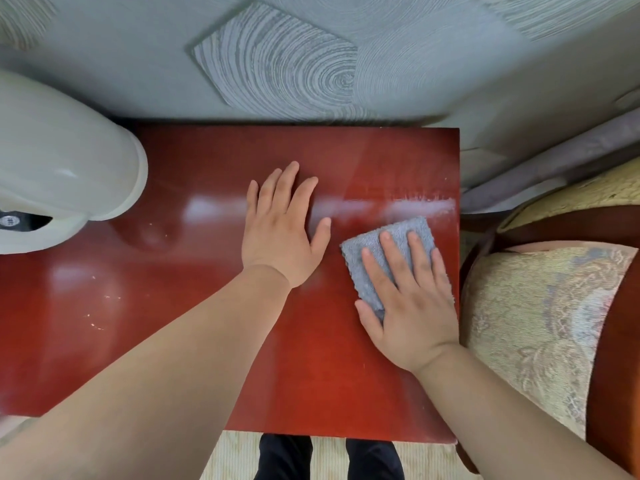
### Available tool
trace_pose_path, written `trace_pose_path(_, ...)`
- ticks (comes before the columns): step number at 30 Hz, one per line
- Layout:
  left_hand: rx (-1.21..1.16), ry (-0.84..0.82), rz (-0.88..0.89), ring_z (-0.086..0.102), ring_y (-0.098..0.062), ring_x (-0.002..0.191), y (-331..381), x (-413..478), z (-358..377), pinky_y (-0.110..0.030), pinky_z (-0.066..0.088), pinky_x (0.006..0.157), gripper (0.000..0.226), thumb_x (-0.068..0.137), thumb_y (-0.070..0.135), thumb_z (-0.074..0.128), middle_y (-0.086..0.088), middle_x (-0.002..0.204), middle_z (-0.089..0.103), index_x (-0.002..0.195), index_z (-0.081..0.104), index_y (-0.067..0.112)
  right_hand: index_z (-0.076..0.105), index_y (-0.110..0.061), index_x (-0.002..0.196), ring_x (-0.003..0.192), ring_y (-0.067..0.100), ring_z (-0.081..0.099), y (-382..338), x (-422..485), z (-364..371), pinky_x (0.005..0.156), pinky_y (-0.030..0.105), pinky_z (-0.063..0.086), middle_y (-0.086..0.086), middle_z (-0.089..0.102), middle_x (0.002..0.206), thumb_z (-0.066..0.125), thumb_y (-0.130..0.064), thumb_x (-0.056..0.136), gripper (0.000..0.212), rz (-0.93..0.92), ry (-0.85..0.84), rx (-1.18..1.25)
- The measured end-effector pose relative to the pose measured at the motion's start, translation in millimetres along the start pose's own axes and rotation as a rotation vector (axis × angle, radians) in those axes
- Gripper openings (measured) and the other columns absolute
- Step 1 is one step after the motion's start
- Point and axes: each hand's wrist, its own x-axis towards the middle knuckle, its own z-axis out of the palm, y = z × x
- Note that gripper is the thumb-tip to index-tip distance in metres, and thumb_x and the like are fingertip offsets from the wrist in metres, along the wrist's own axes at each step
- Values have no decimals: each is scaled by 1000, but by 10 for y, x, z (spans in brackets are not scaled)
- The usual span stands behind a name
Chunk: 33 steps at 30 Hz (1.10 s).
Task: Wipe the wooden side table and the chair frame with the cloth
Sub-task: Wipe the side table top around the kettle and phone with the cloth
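Note:
The glossy red-brown wooden side table [194, 306] fills the middle of the head view. A folded grey cloth [391, 237] lies on its right part, close to the right edge. My right hand [408, 299] presses flat on the cloth with straight, spread fingers. Just left of the cloth, my left hand [284, 223] rests flat on the bare tabletop, fingers straight. The chair's red-brown wooden frame [613, 358] curves around a patterned beige cushion [533, 313] to the right of the table. A dusty streak shows on the tabletop just beyond the cloth.
A large white plastic appliance [62, 168] stands on the table's far left corner. A grey textured wall [277, 64] runs behind the table. A mauve strip [554, 168] lies between wall and chair. My dark-trousered legs [329, 459] stand at the table's near edge.

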Motion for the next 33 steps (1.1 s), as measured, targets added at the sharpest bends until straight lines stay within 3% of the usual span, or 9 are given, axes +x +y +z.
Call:
trace_pose_path(14, -65, -3, 15, 33, -36, 153, 83, -448, -66, -52, 20, 128, 57, 98, 39, 45, -10, 166, 38, 150, 52, 17, 36, -31, 160, 159, 37, 15, -4, -33, 67, 127, 57, 13, 4, 27, 170, 50, -42, 101, 62, 15, 116, 28)
trace_pose_path(20, 16, -101, -1, 22, -32, 158, -54, -1580, -71, -52, 15, 129, 67, 95, 45, 53, -8, 172, 27, 158, 43, 23, 17, -27, 165, 160, 33, 11, -28, -30, 36, 128, 54, 13, 4, 14, 174, 46, -60, 96, 82, 53, 45, 5)
trace_pose_path(26, 33, -93, -33, 24, -31, 157, -51, -1591, -45, -50, 14, 130, 69, 92, 48, 51, -5, 171, 27, 157, 42, 27, 41, -38, 155, 153, 44, 21, 46, 101, -26, 122, 60, 22, 10, 25, 169, 49, -66, 93, 69, 85, 44, -39)
trace_pose_path(30, 26, -69, -31, 23, -30, 158, -63, -1605, -25, -50, 14, 130, 69, 92, 49, 51, -4, 172, 27, 157, 42, 27, 18, -39, 162, 157, 48, 0, 107, 468, -107, 127, 61, 3, 14, 5, 173, 32, -63, 97, 71, 278, -18, -60)
trace_pose_path(33, 22, -57, -36, 23, -29, 158, -60, -1596, -29, -50, 14, 130, 69, 92, 48, 51, -3, 172, 27, 157, 43, 27, 17, -36, 164, 158, 45, 0, -63, 431, -68, 127, 59, 3, 14, 5, 174, 32, -49, 100, 66, 150, -41, -85)
